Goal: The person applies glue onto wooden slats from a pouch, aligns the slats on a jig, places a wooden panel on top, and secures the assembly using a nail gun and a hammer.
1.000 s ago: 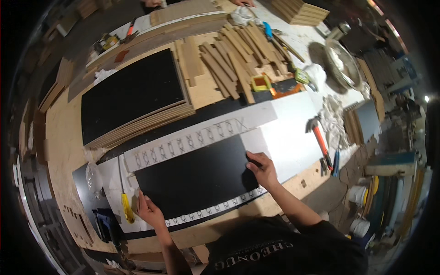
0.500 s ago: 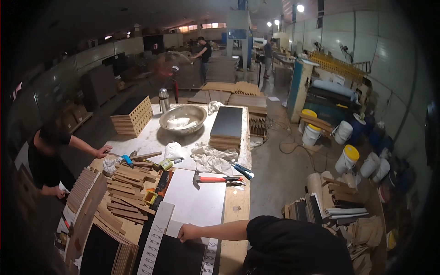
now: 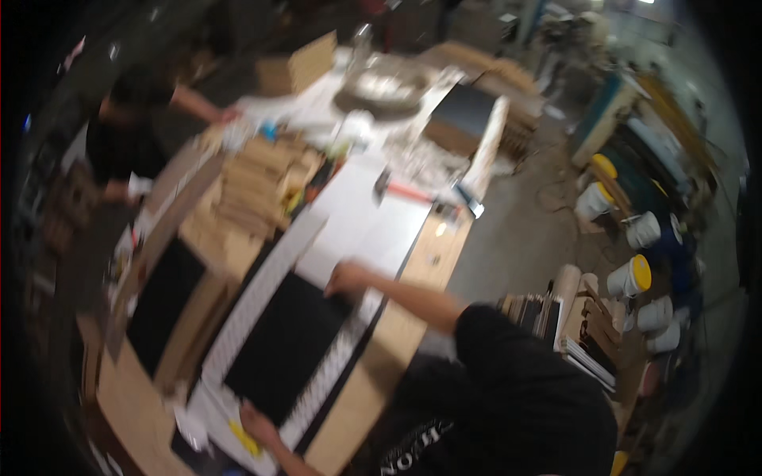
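Note:
A black rectangular panel [image 3: 282, 341] lies between two white strips with dark marks, the left strip [image 3: 258, 305] and the right strip [image 3: 329, 377]. At the panel's far right corner is my right hand [image 3: 349, 279], its fingers closed on the edge. My left hand [image 3: 260, 426] is at the near end of the panel, blurred, so its grip does not show clearly. Right beside it is a small yellow object [image 3: 244, 439] of unclear kind. Beyond the panel lies a white board [image 3: 373, 214], with a red-handled hammer [image 3: 409, 190] on it.
Wooden strips [image 3: 262, 182] are heaped on the left, near a stack of dark-topped boards [image 3: 171, 297]. A co-worker [image 3: 131, 127] stands at the far left. A metal basin [image 3: 381, 87] and a dark-topped stack [image 3: 460, 115] are at the back. Lidded buckets [image 3: 631, 276] stand at right.
My view has tilted and dropped toward the bench, blurring the picture. My left hand has come into view at the panel's near end. My right hand stays at the far end.

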`<state>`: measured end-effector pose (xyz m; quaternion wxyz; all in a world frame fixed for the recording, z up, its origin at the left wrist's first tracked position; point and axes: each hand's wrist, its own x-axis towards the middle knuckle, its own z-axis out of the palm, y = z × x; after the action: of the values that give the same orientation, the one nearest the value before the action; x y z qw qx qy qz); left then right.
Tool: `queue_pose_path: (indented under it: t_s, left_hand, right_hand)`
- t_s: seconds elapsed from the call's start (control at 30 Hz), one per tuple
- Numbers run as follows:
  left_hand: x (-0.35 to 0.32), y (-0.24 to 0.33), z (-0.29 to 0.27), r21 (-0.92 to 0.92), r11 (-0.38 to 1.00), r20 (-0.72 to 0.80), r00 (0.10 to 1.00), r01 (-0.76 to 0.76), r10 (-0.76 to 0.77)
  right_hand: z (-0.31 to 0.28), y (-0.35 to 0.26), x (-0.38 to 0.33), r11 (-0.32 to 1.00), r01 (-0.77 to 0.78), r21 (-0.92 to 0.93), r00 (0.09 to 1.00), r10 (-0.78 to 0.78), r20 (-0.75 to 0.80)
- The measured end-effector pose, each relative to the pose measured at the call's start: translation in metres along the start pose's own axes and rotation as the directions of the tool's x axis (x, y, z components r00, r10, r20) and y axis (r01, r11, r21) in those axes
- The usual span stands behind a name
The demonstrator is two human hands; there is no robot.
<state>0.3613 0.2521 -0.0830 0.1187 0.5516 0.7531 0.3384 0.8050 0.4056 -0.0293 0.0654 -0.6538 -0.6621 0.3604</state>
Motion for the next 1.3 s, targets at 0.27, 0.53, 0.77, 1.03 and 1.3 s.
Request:
queue_pose_path:
  t_s: [0.27,0.53,0.77,1.03,1.3]
  left_hand:
    - [-0.009,0.049,-0.012,0.246,0.968,-0.172,0.985,0.047,-0.004]
    - [-0.010,0.043,-0.021,0.236,0.965,-0.047,0.993,0.116,-0.108]
    - [-0.058,0.076,-0.046,0.292,0.794,0.268,0.842,-0.534,0.468]
    - [-0.066,0.115,-0.081,0.383,0.747,0.447,0.817,-0.543,0.365]
    - [-0.051,0.076,-0.075,0.273,0.877,0.576,0.797,-0.396,0.180]
  right_hand:
    - [-0.003,-0.002,-0.043,0.855,-0.185,0.485,0.983,0.156,0.099]
    - [0.013,-0.001,-0.068,0.896,0.160,0.415,0.961,-0.045,-0.273]
    - [0.009,0.023,-0.083,0.716,0.660,-0.228,0.723,-0.688,-0.067]
    - [0.013,0.032,-0.082,0.650,0.723,-0.234,0.665,-0.746,-0.018]
    - [0.029,0.005,-0.060,0.425,0.858,-0.288,0.407,-0.905,-0.124]
